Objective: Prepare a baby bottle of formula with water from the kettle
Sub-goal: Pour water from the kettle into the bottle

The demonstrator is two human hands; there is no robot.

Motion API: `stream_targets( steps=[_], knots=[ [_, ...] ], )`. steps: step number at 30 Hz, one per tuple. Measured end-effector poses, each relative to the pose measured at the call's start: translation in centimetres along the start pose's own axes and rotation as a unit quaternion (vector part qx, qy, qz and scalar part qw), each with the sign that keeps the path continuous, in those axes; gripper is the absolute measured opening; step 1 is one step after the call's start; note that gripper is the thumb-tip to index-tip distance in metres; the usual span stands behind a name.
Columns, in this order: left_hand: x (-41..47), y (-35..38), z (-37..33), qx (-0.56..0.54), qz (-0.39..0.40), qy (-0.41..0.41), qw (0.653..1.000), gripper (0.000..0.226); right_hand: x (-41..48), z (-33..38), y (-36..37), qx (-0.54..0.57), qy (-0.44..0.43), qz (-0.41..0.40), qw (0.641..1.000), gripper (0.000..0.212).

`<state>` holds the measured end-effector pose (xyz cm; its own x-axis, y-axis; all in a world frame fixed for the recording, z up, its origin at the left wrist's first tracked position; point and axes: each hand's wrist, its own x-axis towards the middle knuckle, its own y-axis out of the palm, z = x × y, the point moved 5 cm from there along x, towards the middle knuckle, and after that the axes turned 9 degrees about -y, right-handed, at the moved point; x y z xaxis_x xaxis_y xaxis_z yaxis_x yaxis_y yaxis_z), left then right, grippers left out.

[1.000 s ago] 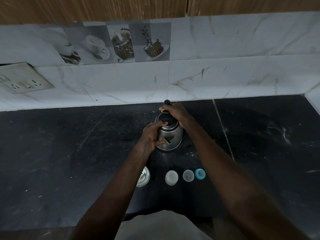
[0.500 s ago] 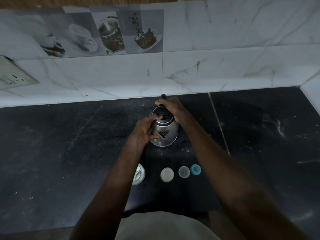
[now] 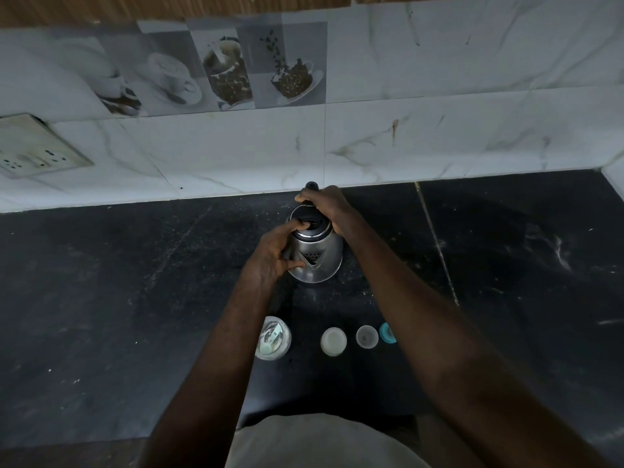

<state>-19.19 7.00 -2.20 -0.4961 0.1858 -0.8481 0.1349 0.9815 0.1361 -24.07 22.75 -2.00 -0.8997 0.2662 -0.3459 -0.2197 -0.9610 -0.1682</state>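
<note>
The steel kettle [image 3: 315,255] stands at the centre of the frame on the black counter [image 3: 101,298], near the marble wall. The left hand [image 3: 275,253] grasps its body, 1 fingertip on the black lid. The right hand [image 3: 326,204] is clenched round the handle at the back. Lower centre, 4 small items sit in a row: a clear container [image 3: 274,338], a white cap [image 3: 333,341], a grey cup [image 3: 366,336] and a teal piece [image 3: 386,332].

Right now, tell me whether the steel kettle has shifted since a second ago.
Yes, slightly left. The handle tip of the steel kettle lined up with the vertical wall tile joint before; now it lies left of that joint.
</note>
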Motion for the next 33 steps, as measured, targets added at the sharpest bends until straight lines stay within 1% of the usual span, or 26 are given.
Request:
stream_targets(
  steps=[4,6,9,13,15,16,18,20,21,23,25,27,29,30,31,33],
  knots=[
    [-0.3,-0.5,-0.7,0.005,-0.003,0.003,1.0,0.052,0.5,0.2,0.4,-0.007,0.007,0.0,1.0,0.041],
    [-0.4,-0.5,-0.9,0.013,-0.003,0.005,1.0,0.049,0.4,0.4,0.3,-0.007,0.0,-0.003,1.0,0.039],
    [-0.2,-0.7,-0.9,0.017,0.007,0.009,1.0,0.044,0.1,0.6,0.3,-0.014,-0.009,0.02,1.0,0.039],
    [0.2,-0.7,-0.7,0.019,-0.002,0.008,1.0,0.046,-0.3,0.3,-0.1,-0.004,-0.015,0.061,0.998,0.041],
    [0.3,-0.8,-0.8,0.02,-0.007,0.011,1.0,0.046,-0.6,0.3,0.0,-0.001,-0.02,0.062,0.998,0.039],
    [0.4,-0.8,-0.8,0.019,-0.008,0.013,1.0,0.046,-0.8,0.4,0.1,-0.006,-0.026,0.06,0.998,0.038],
    [0.4,-0.9,-0.7,0.018,-0.005,0.018,1.0,0.047,-1.3,0.6,-0.1,-0.014,-0.046,0.057,0.997,0.042],
    [0.4,-1.0,-0.6,0.015,-0.002,0.025,1.0,0.046,-2.7,0.7,-0.6,-0.037,-0.085,0.061,0.994,0.048],
    [0.3,-1.0,-0.6,0.014,-0.003,0.027,1.0,0.045,-3.7,0.5,-1.3,-0.048,-0.104,0.061,0.992,0.048],
    [0.2,-1.0,-0.5,0.013,0.0,0.029,0.999,0.039,-6.2,-0.9,-2.8,-0.049,-0.124,0.056,0.99,0.045],
    [0.0,-1.0,-0.3,0.006,0.002,0.03,1.0,0.038,-8.8,-3.1,-5.0,-0.073,-0.124,0.022,0.989,0.038],
    [-0.1,-1.1,0.1,-0.002,0.006,0.035,0.999,0.047,-11.6,-6.1,-7.2,-0.125,-0.114,-0.025,0.985,0.032],
    [-0.2,-1.0,0.6,-0.022,0.018,0.045,0.999,0.055,-14.6,-9.0,-8.7,-0.167,-0.088,-0.032,0.981,0.03],
    [-0.3,-0.9,0.9,-0.045,0.02,0.049,0.998,0.055,-16.1,-10.4,-9.1,-0.187,-0.069,-0.025,0.98,0.03],
    [-0.4,-0.8,1.5,-0.077,0.016,0.056,0.995,0.049,-17.5,-11.7,-9.4,-0.204,-0.053,-0.017,0.977,0.029],
    [-1.3,-0.8,3.1,-0.125,-0.033,0.102,0.986,0.021,-19.9,-13.6,-9.4,-0.231,-0.046,-0.006,0.972,0.031]
  ],
)
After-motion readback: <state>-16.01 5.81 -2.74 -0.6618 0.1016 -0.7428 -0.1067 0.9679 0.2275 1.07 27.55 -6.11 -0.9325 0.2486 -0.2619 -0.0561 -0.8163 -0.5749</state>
